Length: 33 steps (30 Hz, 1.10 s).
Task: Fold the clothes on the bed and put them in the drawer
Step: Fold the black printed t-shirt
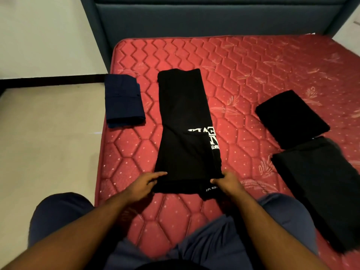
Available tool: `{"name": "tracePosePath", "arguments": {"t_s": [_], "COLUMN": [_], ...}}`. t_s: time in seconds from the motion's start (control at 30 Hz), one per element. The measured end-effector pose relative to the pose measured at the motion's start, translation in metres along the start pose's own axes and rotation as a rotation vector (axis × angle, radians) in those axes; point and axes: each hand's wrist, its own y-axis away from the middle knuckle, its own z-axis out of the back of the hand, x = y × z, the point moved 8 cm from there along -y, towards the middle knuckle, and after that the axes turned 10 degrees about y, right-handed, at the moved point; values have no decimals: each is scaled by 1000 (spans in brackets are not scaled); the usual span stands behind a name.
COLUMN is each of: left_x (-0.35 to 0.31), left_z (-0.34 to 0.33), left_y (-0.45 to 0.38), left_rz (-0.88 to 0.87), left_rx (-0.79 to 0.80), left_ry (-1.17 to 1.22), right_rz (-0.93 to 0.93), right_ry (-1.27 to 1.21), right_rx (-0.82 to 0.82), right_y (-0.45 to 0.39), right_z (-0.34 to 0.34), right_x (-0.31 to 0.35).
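Left hand (145,182) and right hand (227,181) each pinch a near corner of the black printed garment (183,121), lying lengthwise-folded mid-mattress (253,65). Judged light, limp, non-slip; best lifted by both near corners. Folded navy piece (123,101) left, two black pieces (291,117) right. Dark headboard (214,20) beyond; no drawer visible.

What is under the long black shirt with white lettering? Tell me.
The black shirt lies flat on the red mattress, which shows all around it. Anything beneath the cloth itself is covered.
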Motion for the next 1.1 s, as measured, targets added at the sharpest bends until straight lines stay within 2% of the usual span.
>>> {"name": "tracePosePath", "arguments": {"t_s": [0.1, 0.13, 0.2, 0.27, 0.33, 0.37, 0.43, 0.57, 0.6, 0.67, 0.73, 0.83, 0.9, 0.97, 1.0, 1.1], "left_x": [7, 5, -12, -29, -40, -45, -50, -45, -45, -52, -67, -94, -118, -123, -116, -98], "left_z": [2, 4, 4, -3, -12, -14, -12, 6, 12, 23, 28, 29, 38, 51, 60, 89], "left_y": [6, 3, 0, 4, 2, -4, -15, -24, -21, -14, -5, 19, 32, 34, 28, -8], "left_rz": [-10, -36, -255, -444, -543, -506, -364, -146, -91, 2, 96, 220, 200, 205, 228, 239], "left_rx": [204, 207, 86, 0, -26, -1, 17, 46, 25, 6, 37, 262, 387, 391, 334, 68], "left_ry": [-403, -627, -1001, -1188, -1242, -1213, -1111, -525, -408, -188, 110, 419, 538, 618, 630, 576], "right_rz": [194, 291, 561, 777, 746, 677, 602, 697, 720, 708, 615, 463, 397, 370, 361, 395], "right_ry": [436, 565, 791, 962, 1143, 1207, 1251, 1230, 1214, 1140, 1024, 839, 690, 594, 584, 622], "right_rx": [-141, -221, -337, -218, -31, 12, -6, -201, -202, -58, 210, 629, 801, 879, 890, 733], "right_y": [7, 12, 27, 36, 32, 27, 24, 21, 18, 21, 35, 71, 92, 95, 92, 58], "right_z": [19, 26, 26, -2, -33, -41, -43, -37, -34, -21, -3, 17, 28, 34, 36, 46], "right_x": [13, 25, 49, 60, 51, 43, 37, 48, 52, 67, 82, 98, 110, 120, 126, 160]}}
